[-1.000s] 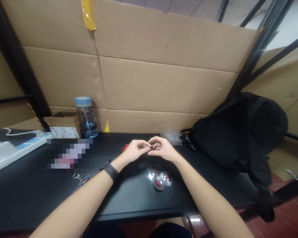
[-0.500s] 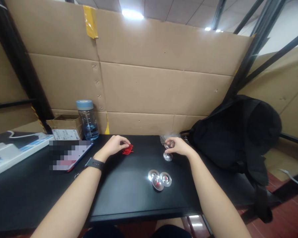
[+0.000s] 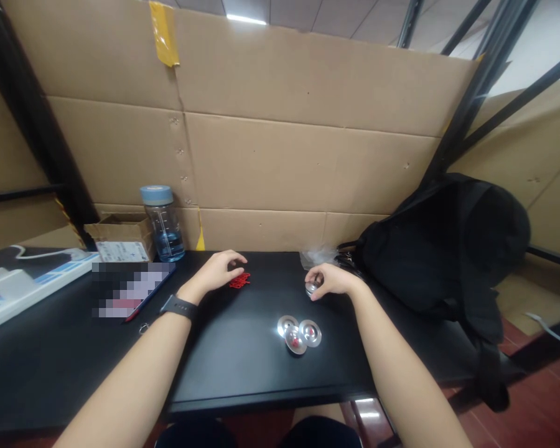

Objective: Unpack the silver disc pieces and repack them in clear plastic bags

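My left hand (image 3: 219, 272) is beside a small bunch of red cords (image 3: 239, 281) on the black table. Its thumb and fingers are apart, and nothing is held between them. My right hand (image 3: 331, 280) has thumb and fingers round shiny round metal discs (image 3: 312, 289), partly hidden by the fingers and apparently stacked. Nearer to me three more metal discs (image 3: 296, 341) with raised centres lie overlapping; red marks show on two of them.
A clear plastic bag (image 3: 320, 255) lies behind my right hand, next to a black backpack (image 3: 429, 255). At the left are a water bottle (image 3: 164, 227), a cardboard box (image 3: 121, 239), a power strip (image 3: 42, 289), a blurred flat object (image 3: 133, 289) and a metal ring (image 3: 144, 328).
My right hand has brought the upper disc towards me, onto the one below it. The left thumb and fingers have spread apart above the red cords.
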Demonstrator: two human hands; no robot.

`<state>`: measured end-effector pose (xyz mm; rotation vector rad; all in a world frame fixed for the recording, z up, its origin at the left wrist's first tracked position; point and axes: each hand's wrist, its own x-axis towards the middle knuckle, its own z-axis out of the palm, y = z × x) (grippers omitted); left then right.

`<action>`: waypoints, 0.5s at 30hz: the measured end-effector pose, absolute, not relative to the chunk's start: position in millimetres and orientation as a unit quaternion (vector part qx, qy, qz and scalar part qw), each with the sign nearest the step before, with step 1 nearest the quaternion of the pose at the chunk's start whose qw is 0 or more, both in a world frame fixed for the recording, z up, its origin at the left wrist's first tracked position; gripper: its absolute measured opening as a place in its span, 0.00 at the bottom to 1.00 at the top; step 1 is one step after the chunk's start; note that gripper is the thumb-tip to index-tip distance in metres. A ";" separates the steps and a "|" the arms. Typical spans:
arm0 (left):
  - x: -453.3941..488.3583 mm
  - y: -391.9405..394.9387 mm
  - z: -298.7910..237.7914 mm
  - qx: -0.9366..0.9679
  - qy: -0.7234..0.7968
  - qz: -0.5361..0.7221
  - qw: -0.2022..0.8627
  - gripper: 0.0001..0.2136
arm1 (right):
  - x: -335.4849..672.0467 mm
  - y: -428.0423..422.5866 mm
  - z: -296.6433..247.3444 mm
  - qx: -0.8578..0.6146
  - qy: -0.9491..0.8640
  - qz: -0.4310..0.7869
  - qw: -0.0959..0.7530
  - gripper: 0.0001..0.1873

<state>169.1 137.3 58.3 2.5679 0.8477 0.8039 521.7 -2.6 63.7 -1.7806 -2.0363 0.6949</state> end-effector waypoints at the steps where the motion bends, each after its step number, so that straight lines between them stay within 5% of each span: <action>1: 175.0 128.9 61.6 0.903 0.279 0.289 0.155 0.13 | 521.3 -2.8 63.9 -0.626 -0.718 0.249 0.173 0.30; 9: 230.0 33.0 75.4 0.950 -0.011 0.136 0.282 0.18 | 522.4 -4.4 66.2 -0.636 -0.709 0.256 0.166 0.30; 15: 249.0 3.9 61.4 0.956 0.002 0.151 0.253 0.13 | 518.7 -1.6 62.6 -0.624 -0.723 0.250 0.159 0.32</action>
